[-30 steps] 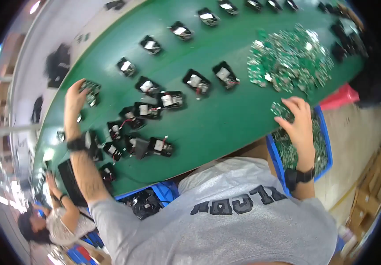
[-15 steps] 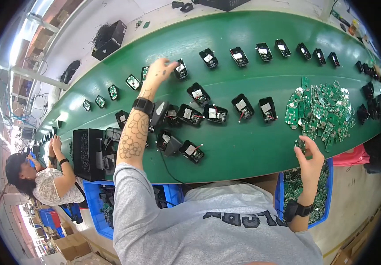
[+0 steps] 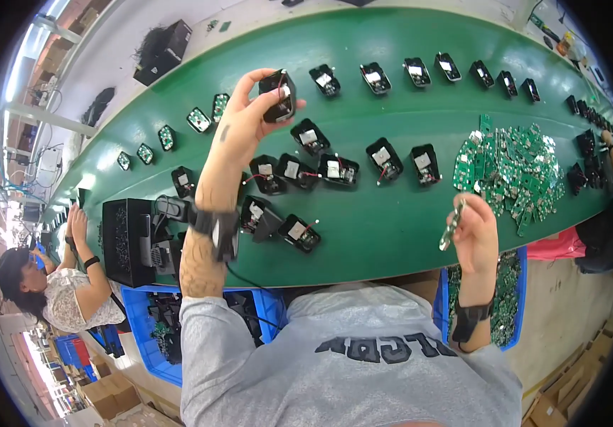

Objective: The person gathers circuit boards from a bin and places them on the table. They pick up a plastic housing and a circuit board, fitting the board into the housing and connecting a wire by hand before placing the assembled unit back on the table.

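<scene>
My left hand (image 3: 244, 121) grips a black plastic housing (image 3: 278, 96) with a red wire and a pale part inside, lifted over the far half of the green table. In my right hand (image 3: 478, 224), between thumb and fingers, is a small green circuit board (image 3: 451, 226), held above the table's near edge. Beyond that hand lies a heap of green circuit boards (image 3: 523, 174). Open black housings (image 3: 310, 136) with white labels and red wires are scattered in the middle. A far row of similar housings (image 3: 375, 78) runs to the right, and housings with green boards (image 3: 198, 119) continue left.
Blue bins stand below the near edge: one with circuit boards (image 3: 509, 299), another with dark parts (image 3: 161, 356). A black box (image 3: 118, 245) of small parts sits at the left. Another person (image 3: 72, 292) works farther left. A cable trails from my left wrist.
My left hand has taken hold of a black housing from the far row and raised it toward me. My right hand, holding the circuit board, has moved left and turned.
</scene>
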